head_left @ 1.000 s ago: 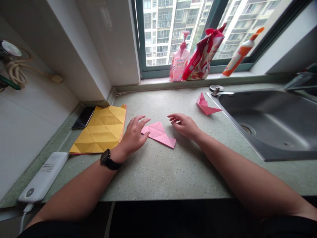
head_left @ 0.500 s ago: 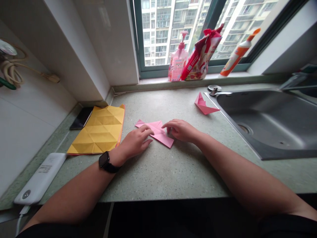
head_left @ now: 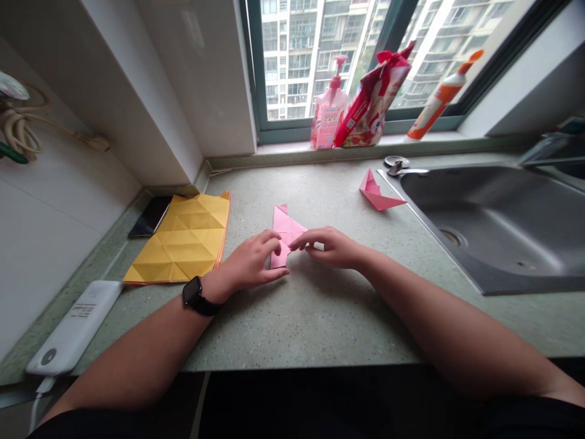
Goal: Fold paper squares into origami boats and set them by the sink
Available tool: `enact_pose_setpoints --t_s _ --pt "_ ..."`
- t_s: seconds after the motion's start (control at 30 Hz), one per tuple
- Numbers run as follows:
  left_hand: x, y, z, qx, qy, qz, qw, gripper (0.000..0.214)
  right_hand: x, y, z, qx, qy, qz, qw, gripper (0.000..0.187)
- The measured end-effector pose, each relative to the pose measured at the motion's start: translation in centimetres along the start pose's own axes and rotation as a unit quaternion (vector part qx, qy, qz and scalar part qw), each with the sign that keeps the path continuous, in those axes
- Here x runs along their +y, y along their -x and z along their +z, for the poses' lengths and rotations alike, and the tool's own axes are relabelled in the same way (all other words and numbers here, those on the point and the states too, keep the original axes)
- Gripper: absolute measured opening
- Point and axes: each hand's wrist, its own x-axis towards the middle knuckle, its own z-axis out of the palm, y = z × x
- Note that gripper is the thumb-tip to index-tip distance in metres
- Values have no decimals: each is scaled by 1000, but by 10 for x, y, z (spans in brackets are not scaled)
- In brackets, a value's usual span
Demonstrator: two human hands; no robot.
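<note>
A folded pink paper [head_left: 284, 230] lies on the green speckled counter [head_left: 311, 311], standing partly raised between both hands. My left hand [head_left: 250, 263], with a black watch on the wrist, pinches its lower left edge. My right hand [head_left: 329, 247] pinches its right side with fingertips together. The two hands nearly touch over the paper. A finished pink folded shape [head_left: 375, 194] rests farther back, beside the sink.
A stack of creased yellow paper [head_left: 187, 239] lies to the left, with a dark phone [head_left: 148, 217] behind it and a white power bank [head_left: 73, 329] at the near left. A steel sink [head_left: 493, 222] fills the right. Bottles and a red bag [head_left: 372, 100] stand on the windowsill.
The pink paper was lying flat and spread wide; both hands have closed on it and turned it, so it now points away from me, narrower and partly lifted.
</note>
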Motion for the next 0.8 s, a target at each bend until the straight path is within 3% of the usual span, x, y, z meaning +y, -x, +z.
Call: enact_pose_setpoints --t_s 0.1,0.23,0.5,0.8 --pt "0 -1 1 3 2 1 1000 9 9 -1 1 79 88 -19 993 42" --pt "-1 -3 2 5 37 -9 999 14 14 -1 2 103 160 -44 981 38" --pt "-1 -4 2 -3 92 -2 996 11 2 0 2 21 137 -77 987 32" --pt "-4 -6 9 5 56 11 998 7 4 1 5 -25 100 -79 992 44"
